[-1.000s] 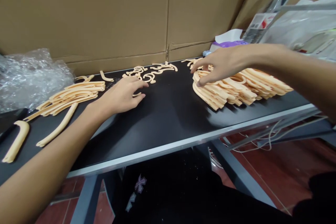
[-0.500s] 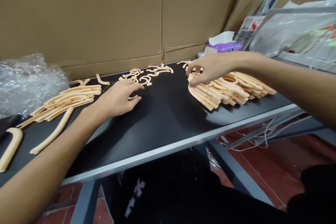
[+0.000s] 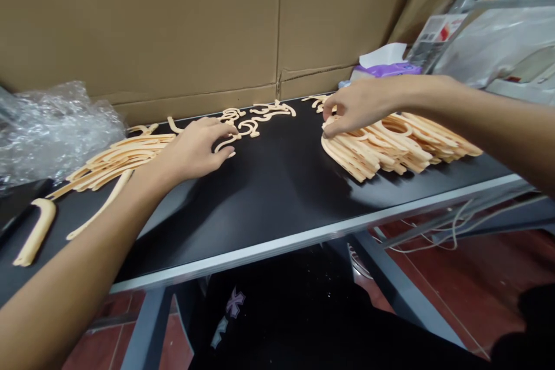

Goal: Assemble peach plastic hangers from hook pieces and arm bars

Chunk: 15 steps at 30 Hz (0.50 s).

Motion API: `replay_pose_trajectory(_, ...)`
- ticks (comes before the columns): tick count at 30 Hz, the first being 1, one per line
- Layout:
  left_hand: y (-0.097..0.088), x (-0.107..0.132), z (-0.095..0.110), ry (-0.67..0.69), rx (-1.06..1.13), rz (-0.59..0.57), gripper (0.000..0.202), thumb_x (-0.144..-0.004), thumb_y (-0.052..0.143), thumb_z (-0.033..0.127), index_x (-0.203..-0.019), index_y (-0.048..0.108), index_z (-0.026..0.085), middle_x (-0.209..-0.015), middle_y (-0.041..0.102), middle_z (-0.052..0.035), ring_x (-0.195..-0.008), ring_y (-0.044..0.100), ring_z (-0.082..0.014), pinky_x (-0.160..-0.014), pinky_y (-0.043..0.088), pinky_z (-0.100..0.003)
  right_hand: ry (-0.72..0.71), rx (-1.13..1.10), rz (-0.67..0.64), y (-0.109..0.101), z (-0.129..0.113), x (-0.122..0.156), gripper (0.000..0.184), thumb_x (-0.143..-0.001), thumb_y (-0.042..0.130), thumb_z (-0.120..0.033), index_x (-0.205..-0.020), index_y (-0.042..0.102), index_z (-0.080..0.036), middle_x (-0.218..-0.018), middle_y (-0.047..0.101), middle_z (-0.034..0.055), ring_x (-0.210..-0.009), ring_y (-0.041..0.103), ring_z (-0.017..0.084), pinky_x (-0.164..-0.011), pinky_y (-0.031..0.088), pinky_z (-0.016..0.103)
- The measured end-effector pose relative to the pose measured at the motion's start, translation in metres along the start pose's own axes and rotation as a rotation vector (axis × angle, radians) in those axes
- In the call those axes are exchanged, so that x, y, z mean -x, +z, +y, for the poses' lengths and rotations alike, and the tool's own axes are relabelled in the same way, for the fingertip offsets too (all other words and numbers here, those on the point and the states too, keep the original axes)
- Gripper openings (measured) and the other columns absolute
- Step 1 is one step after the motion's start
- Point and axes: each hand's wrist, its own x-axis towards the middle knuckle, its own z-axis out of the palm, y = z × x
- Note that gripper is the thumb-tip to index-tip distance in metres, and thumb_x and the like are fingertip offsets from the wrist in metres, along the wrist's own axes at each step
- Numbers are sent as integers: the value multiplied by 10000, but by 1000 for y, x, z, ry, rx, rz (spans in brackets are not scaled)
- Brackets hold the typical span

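Note:
My left hand [image 3: 193, 149] lies on the black table [image 3: 277, 196], thumb and fingers closed around a small curved peach piece [image 3: 225, 142]. Just beyond it lies a cluster of small peach offcuts [image 3: 262, 111]. My right hand [image 3: 362, 104] reaches over a fanned stack of flat peach parts [image 3: 403, 147] at the table's right. Its fingertips pinch the top part at the stack's left end. A pile of long thin peach strips [image 3: 125, 153] lies left of my left hand.
A loose long strip [image 3: 97, 208] and a thick J-shaped piece [image 3: 37, 231] lie at the near left. Bubble wrap [image 3: 52, 127] sits far left. A cardboard wall [image 3: 173, 23] backs the table. A tissue pack [image 3: 385, 66] and plastic bags [image 3: 498, 40] are at the right.
My left hand has slid slightly towards the offcuts, with the curved piece now showing between thumb and fingers. My right hand stays at the stack's left end, fingers curled tighter.

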Motion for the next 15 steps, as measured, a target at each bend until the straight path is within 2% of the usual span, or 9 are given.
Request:
replay_pose_trajectory(4,-8,1,-16,-63,-1,69,470,-949,525,396,-1307,749,188,-1219,778,-116,-1189,703,-314,-1088,533,-458,-81,-20,25,4,5,-14,635,-859,683,-779,-1207,803,-262,-1233,794,139,-1181,725,393,-986,559,540)
replay_pose_trajectory(7,-10,1,-28,-106,-17,85,493,-944,514,412,-1315,746,184,-1214,781,-118,-1168,714,-304,-1090,528,-435,-100,-25,-9,2,2,-18,592,-860,692,-767,-1154,823,-271,-1215,803,126,-1179,727,386,-988,563,536)
replay_pose_trajectory(11,-8,1,-37,-122,-34,81,493,-941,521,413,-1318,746,190,-1210,784,-112,-1170,717,-305,-1092,521,-422,-62,17,-42,-2,-4,-22,504,-861,740,-677,-1105,831,-245,-1142,811,117,-1132,735,372,-981,569,531)
replay_pose_trajectory(15,-8,1,-36,-118,-30,76,481,-948,531,395,-1332,739,193,-1226,780,-108,-1177,716,-301,-1103,516,-419,-11,42,-35,-4,-7,-27,432,-803,816,-620,-1037,834,-258,-1083,808,104,-1149,725,402,-1008,562,567)
